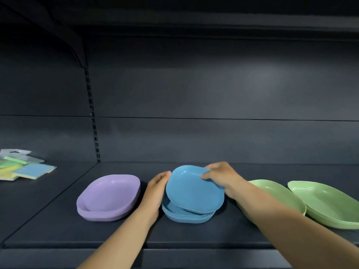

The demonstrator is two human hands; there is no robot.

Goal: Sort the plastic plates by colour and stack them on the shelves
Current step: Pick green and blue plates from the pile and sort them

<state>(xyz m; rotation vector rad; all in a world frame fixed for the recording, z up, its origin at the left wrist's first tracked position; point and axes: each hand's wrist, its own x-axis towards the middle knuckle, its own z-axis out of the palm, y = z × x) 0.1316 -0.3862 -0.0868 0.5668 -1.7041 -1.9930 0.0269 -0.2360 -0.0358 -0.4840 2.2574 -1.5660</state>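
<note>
A blue plate (pixel 192 191) is tilted on top of the blue stack (pixel 186 217) at the middle of the dark shelf (pixel 58 226). My right hand (pixel 223 177) grips its far right rim, thumb on the inside. My left hand (pixel 157 188) lies against the plate's left edge with fingers nearly straight. A purple stack (pixel 108 199) sits to the left of my left hand. Two green stacks stand to the right: one (pixel 281 193) partly hidden behind my right forearm, the other (pixel 328 202) reaching the frame's right edge.
Packs of coloured sponges (pixel 25 167) lie on the neighbouring shelf bay at far left. A slotted upright (pixel 93 117) divides the bays. The shelf's back panel (pixel 213 136) rises behind the plates, and an upper shelf overhangs.
</note>
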